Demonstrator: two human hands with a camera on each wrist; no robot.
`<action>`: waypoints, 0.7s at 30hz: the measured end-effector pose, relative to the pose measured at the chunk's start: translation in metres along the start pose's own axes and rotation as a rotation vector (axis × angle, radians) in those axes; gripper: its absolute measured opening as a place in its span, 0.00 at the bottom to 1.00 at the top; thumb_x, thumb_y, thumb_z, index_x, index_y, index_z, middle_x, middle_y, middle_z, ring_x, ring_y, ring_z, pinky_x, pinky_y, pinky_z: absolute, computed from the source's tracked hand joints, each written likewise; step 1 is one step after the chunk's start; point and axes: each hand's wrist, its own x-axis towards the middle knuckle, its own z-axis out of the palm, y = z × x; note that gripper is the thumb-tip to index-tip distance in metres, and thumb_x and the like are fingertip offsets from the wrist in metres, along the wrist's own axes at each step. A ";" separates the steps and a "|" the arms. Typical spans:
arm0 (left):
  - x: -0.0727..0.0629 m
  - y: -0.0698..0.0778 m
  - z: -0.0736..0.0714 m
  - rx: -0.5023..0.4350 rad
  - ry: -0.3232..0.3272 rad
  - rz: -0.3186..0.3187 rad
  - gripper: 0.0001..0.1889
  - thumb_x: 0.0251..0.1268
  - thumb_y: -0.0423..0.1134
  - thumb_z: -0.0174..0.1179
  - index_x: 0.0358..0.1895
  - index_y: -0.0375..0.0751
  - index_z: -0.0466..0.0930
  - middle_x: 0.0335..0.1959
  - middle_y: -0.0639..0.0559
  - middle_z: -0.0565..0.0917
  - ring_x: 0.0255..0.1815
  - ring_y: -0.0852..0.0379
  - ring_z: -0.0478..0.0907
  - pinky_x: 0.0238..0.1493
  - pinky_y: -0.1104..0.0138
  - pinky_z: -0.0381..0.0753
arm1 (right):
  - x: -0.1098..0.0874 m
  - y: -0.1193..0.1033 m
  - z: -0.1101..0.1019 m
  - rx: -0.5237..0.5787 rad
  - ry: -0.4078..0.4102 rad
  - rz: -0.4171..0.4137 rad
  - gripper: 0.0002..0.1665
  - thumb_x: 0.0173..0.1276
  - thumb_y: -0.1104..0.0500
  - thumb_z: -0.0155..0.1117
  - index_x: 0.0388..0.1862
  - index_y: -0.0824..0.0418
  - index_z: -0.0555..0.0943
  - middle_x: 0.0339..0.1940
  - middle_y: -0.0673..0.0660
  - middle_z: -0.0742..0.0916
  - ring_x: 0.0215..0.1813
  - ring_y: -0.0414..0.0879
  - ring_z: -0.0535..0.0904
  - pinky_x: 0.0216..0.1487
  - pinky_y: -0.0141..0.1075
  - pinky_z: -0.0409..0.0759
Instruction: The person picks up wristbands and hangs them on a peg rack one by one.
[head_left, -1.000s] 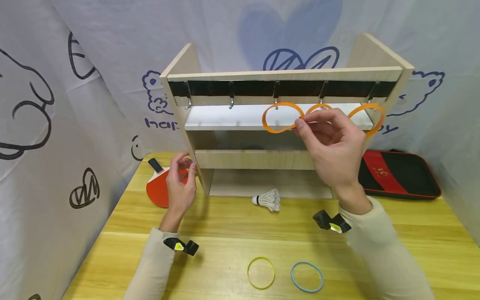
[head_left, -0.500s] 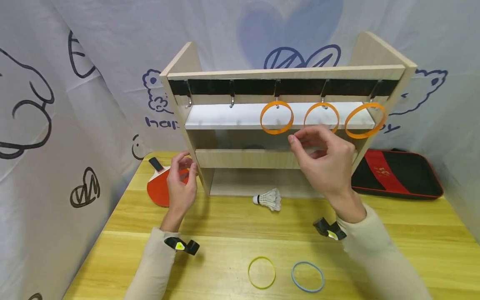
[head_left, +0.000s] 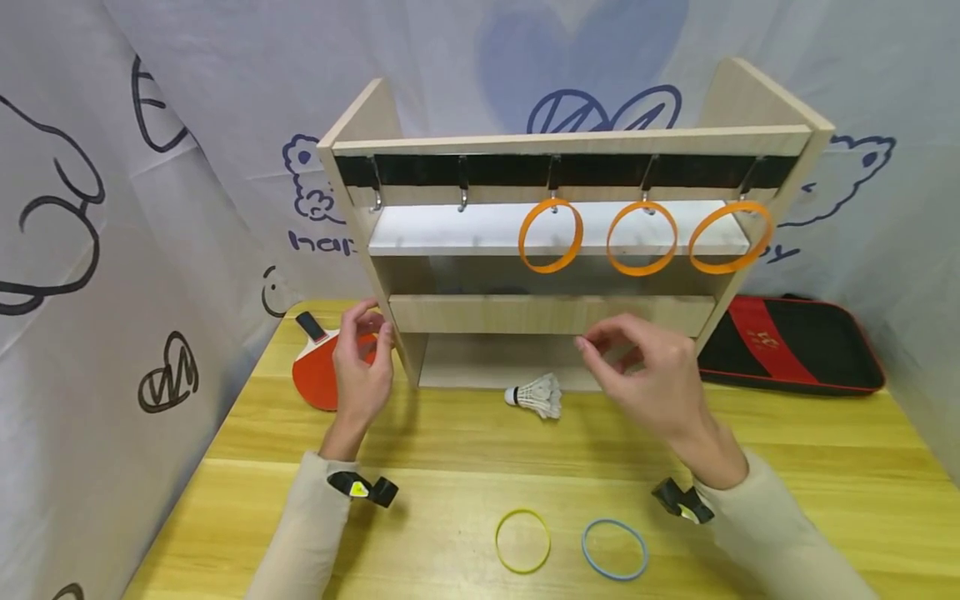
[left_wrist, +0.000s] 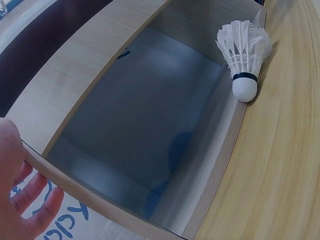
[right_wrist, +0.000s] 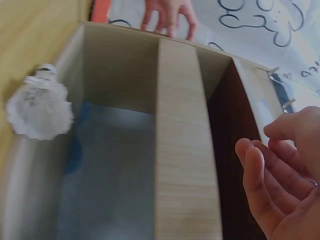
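Note:
Three orange rings hang in a row from the wooden rack's hooks: the left ring (head_left: 551, 269) on the middle hook, then the middle ring (head_left: 641, 272) and the right ring (head_left: 723, 269). Below them, in front of the rack (head_left: 555, 315), is my right hand (head_left: 652, 379), its fingers loosely bent, thumb and forefinger near each other with nothing between them. My left hand (head_left: 363, 375) is at the outer face of the rack's left side panel, fingers relaxed; in the left wrist view its fingertips (left_wrist: 52, 200) lie along that panel. Whether they press on it I cannot tell.
A white shuttlecock (head_left: 536, 396) lies at the rack's bottom front edge. A red table tennis bat (head_left: 315, 379) lies to the left, a black and red case (head_left: 817, 346) to the right. Nearer me on the table are a yellow ring (head_left: 498, 546) and a blue ring (head_left: 615, 576).
My right hand has let go of the left orange ring, which now hangs from the middle hook, and has moved down from it. The left hand has stayed put.

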 end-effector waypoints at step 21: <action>0.000 -0.001 0.001 0.005 0.005 0.019 0.19 0.79 0.22 0.58 0.69 0.26 0.74 0.50 0.29 0.81 0.51 0.69 0.78 0.51 0.79 0.85 | -0.086 0.021 0.016 0.234 -0.282 0.094 0.17 0.58 0.76 0.79 0.38 0.56 0.89 0.31 0.50 0.93 0.32 0.35 0.88 0.32 0.23 0.86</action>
